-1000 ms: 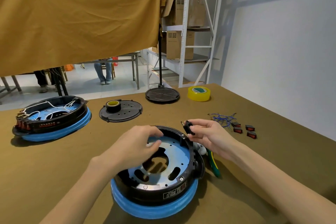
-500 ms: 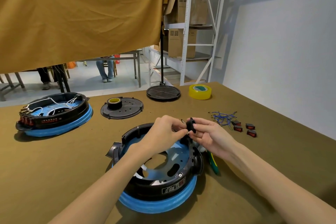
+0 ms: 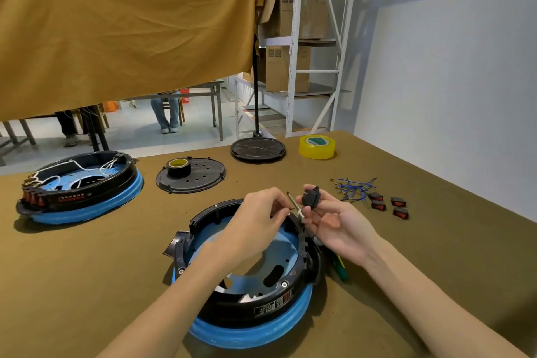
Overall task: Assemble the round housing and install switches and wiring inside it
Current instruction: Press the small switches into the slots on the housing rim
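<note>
Olive desk, round housing centred
Right hand pinches switch; left hand fingers pinch its wire, likely for connecting

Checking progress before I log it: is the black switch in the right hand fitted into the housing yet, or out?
Out. The right hand holds the black switch in the air above the housing rim.

- Far rim of round housing hidden behind left hand.
- Label print on housing wall too small to read.
- Green-handled tool mostly hidden under right hand.
</note>
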{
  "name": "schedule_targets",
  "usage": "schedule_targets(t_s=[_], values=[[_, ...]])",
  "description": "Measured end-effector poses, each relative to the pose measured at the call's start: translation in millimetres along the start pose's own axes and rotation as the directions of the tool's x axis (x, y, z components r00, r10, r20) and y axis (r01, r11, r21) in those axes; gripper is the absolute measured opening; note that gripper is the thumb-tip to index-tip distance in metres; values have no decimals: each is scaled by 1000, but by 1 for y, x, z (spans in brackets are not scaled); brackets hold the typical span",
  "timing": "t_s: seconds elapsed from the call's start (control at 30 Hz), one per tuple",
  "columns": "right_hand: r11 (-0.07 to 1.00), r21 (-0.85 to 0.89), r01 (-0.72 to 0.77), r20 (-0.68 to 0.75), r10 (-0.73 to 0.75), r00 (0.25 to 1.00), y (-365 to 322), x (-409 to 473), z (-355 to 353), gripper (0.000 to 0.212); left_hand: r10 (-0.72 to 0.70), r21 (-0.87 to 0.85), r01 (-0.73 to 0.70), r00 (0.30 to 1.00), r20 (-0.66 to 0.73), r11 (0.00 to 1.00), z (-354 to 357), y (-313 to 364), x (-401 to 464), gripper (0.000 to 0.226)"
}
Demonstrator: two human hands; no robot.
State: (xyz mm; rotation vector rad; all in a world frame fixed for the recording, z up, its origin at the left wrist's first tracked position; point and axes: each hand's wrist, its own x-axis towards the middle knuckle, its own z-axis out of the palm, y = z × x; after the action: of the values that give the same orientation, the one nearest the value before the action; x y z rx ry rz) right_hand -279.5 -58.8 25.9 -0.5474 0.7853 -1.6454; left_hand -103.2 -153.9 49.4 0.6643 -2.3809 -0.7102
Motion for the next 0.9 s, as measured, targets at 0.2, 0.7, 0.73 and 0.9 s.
schedule_targets(t_s=[0.2, 0.7, 0.73, 0.9], values=[[998, -8, 56, 180, -54, 982, -10, 11, 20, 23, -16, -336, -62, 974, -224, 940, -12, 6, -9, 13], [998, 24, 58, 297, -63, 953, 3, 36, 29, 37, -66, -609, -176, 933, -353, 774, -21, -5, -9, 9], [998, 28, 55, 303, -61, 951, 3, 36, 30, 36, -61, -605, -180, 933, -355, 776, -21, -4, -10, 8], [998, 22, 67, 308, -70, 949, 3, 34, 30, 35, -59, -582, -176, 930, -362, 794, -18, -3, -12, 10]])
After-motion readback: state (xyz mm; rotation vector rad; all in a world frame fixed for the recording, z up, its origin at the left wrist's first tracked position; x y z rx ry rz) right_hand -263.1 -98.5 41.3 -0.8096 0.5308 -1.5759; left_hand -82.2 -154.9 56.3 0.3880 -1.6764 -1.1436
